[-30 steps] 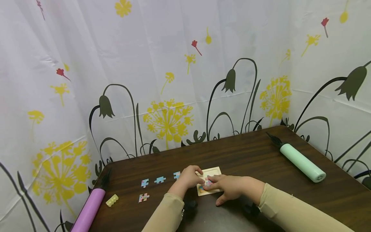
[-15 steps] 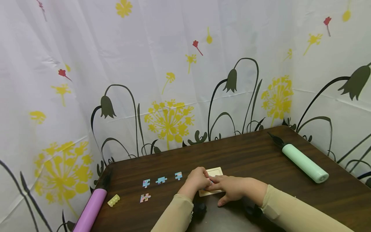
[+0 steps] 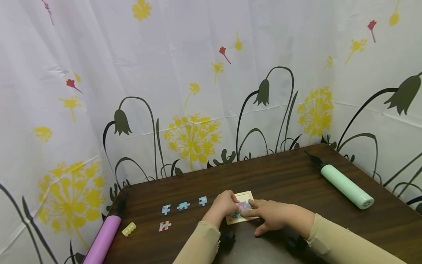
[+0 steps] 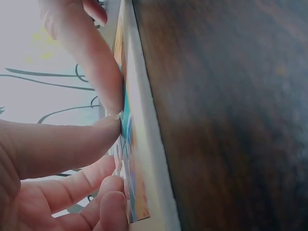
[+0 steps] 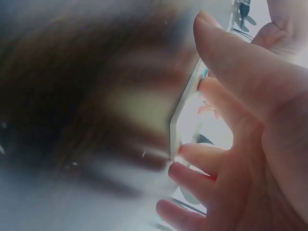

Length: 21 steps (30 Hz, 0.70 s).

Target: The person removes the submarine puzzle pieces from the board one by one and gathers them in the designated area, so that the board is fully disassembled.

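A small pale wooden puzzle board [image 3: 243, 195] lies on the dark table, with pink and blue puzzle pieces [image 3: 244, 205] in its near part. My left hand [image 3: 225, 204] is at the board's left side; in the left wrist view its thumb [image 4: 82, 144] and index finger meet at the colored pieces, pinching at a puzzle piece mostly hidden by the fingertips. From the right, my right hand [image 3: 275, 214] reaches over the board with fingers spread, index fingertip at the pieces and thumb out over the table.
Several loose puzzle pieces, one a blue piece [image 3: 183, 205], lie left of the board. A small yellow block [image 3: 129, 229] sits farther left. A purple cylinder [image 3: 103, 240] and a mint green cylinder [image 3: 347, 186], both with black tips, lie toward the sides of the table [image 3: 280, 176].
My left hand has shifted right toward the board's pieces. The right hand has drawn back a little to the right, uncovering more of the pink and blue pieces.
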{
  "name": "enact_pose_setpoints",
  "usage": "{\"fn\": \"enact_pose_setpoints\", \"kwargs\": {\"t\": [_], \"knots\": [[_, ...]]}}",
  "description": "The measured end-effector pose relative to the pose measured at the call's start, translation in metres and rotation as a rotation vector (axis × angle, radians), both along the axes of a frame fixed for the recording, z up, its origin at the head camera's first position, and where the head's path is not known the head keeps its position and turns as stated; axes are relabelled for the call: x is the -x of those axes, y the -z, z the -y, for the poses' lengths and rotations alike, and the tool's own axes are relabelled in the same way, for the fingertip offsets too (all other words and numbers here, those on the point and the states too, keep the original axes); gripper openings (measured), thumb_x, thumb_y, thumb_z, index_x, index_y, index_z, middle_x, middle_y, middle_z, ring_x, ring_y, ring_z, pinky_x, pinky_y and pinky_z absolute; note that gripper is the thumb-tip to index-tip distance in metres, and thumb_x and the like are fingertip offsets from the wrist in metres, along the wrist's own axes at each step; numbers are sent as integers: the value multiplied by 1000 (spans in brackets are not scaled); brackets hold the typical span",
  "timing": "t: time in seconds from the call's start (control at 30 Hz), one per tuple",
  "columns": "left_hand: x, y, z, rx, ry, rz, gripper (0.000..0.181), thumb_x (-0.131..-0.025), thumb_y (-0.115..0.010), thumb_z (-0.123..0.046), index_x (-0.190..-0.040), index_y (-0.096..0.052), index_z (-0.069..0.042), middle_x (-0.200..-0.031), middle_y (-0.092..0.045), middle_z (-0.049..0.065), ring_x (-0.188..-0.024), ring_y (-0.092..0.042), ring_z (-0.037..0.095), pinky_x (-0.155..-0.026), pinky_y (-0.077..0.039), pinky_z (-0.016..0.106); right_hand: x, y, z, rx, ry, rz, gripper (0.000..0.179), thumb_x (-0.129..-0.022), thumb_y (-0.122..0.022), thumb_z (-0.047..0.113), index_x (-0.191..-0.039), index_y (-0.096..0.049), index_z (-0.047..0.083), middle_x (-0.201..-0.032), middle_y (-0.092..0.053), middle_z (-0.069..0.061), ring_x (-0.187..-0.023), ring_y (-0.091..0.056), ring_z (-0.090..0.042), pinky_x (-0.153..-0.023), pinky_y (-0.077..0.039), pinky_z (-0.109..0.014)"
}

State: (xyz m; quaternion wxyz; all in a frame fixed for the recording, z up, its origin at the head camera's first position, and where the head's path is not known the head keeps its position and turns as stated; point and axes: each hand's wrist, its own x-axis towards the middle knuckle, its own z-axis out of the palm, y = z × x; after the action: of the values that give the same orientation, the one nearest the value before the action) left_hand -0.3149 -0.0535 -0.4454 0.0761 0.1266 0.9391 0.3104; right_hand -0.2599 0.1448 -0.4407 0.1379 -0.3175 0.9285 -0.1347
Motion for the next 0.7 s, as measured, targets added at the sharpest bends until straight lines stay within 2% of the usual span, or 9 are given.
{"fn": "enact_pose_setpoints", "kwargs": {"t": [0.7], "knots": [[3,4,1,-80,14,12,33,-69,-85,-2,-86,-57,-4,-77,-53,4,-69,-49,21,-60,-42,35,-4,-3,0,19,25,26,65,-85,-72,48,-144,-52,33,-157,-30,-16,-138,-34,-40,-104,-35,-56]]}}
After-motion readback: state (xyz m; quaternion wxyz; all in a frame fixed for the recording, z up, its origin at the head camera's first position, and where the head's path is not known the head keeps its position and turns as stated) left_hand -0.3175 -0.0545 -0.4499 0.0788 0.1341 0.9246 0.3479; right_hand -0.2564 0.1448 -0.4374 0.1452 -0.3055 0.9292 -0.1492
